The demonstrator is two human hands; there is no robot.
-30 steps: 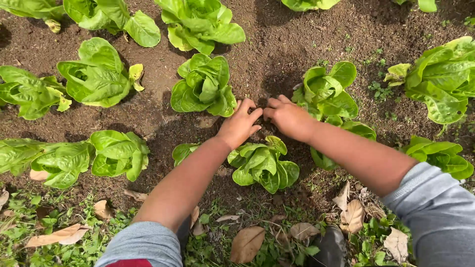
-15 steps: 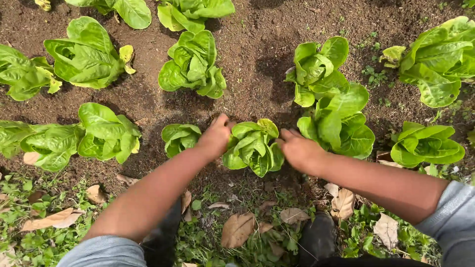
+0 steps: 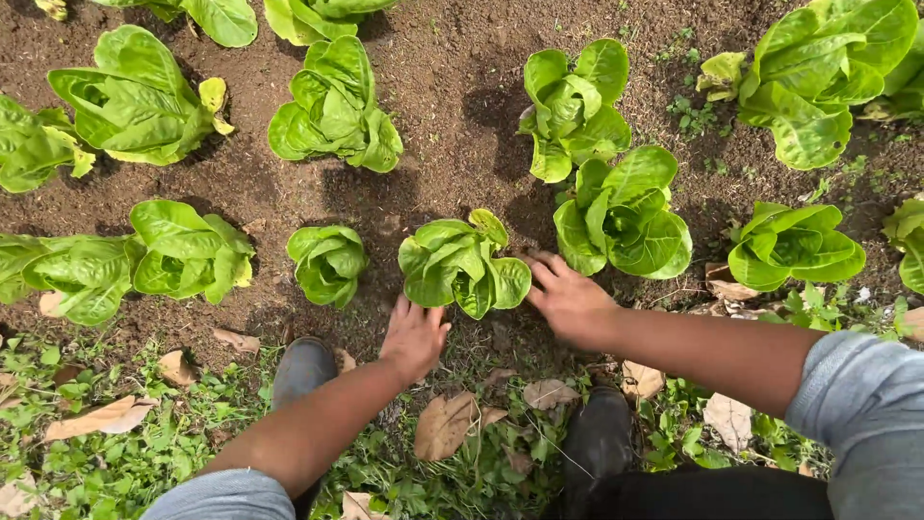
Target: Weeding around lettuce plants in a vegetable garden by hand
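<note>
Both hands have dropped back from the sides of the small lettuce [image 3: 462, 262] at the centre of the frame: the left hand [image 3: 415, 337] now lies just below it, fingers spread flat on the soil [image 3: 452, 87] and gripping nothing. The right hand [image 3: 568, 300] rests at the plant's lower right, fingers loosely extended beside its leaves. Two dark boots [image 3: 597, 438] stand among dry leaves [image 3: 445, 424] at the lower edge.

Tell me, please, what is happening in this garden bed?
A person bends over rows of lettuce in dark soil. The left hand rests open on the ground just below a small lettuce; the right hand lies at its right side, fingers toward its base. Two dark boots stand among weeds and dry leaves.
</note>
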